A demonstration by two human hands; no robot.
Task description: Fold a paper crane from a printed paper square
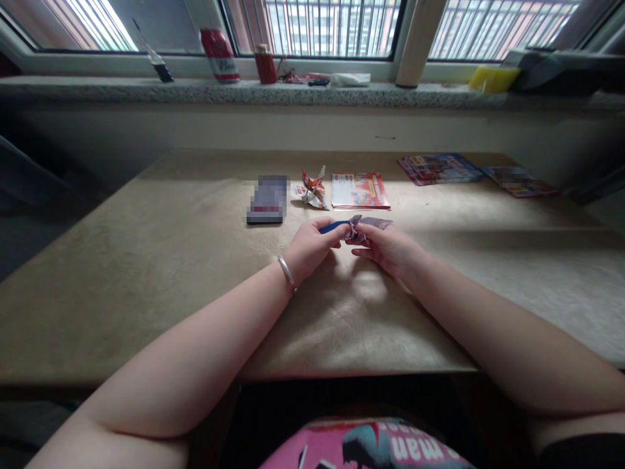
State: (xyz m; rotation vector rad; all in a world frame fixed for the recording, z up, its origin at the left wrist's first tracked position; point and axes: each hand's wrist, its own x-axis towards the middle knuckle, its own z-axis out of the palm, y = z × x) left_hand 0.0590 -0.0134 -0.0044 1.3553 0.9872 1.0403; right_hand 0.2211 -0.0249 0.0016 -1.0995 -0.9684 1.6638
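Note:
A folded piece of printed paper [357, 229], blue on its left part and purplish on its right, is held between my two hands just above the table. My left hand [315, 244] pinches its blue end and has a silver bangle at the wrist. At the other end, my right hand [388, 247] grips the paper between thumb and fingers. Just beyond them stands a folded paper crane [314, 190] in red and white. Beside it lies a stack of red and white printed sheets [361, 191].
A dark phone-like device [267, 200], partly pixelated, lies left of the crane. Colourful printed sheets [439, 168] lie at the back right. On the stone windowsill [185, 93] stand a red can [221, 57], a red bottle [265, 65] and a yellow object [493, 79].

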